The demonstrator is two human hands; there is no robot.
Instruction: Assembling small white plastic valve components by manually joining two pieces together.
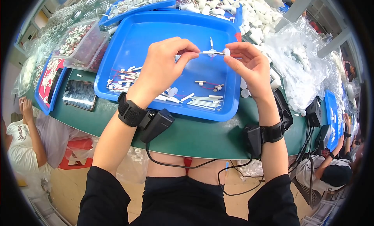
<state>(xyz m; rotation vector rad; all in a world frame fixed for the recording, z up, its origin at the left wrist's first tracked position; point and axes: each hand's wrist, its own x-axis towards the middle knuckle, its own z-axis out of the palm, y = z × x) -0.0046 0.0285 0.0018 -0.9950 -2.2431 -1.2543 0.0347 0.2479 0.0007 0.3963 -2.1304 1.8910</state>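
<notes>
Above the blue tray point(132, 27), both hands hold a thin white stick point(214, 53) level between them. My left hand point(165, 64) pinches its left end between thumb and fingertips. At the other end, my right hand point(252, 66) has thumb and forefinger closed on a small white rounded piece point(226, 52). A similar white stick with a round disc point(211, 43) lies in the tray just behind. Lower in the tray are several loose white sticks point(204, 102), two small parts joined by red wire point(210, 85), and a pile of small white pieces with red wires point(124, 78).
Left of the tray are clear plastic boxes of small parts point(80, 41) and a phone point(80, 94). Heaped white pieces point(261, 13) and clear plastic bags point(296, 62) lie to the right. Black cables point(307, 140) run off the green table point(194, 138). Other people sit at both sides.
</notes>
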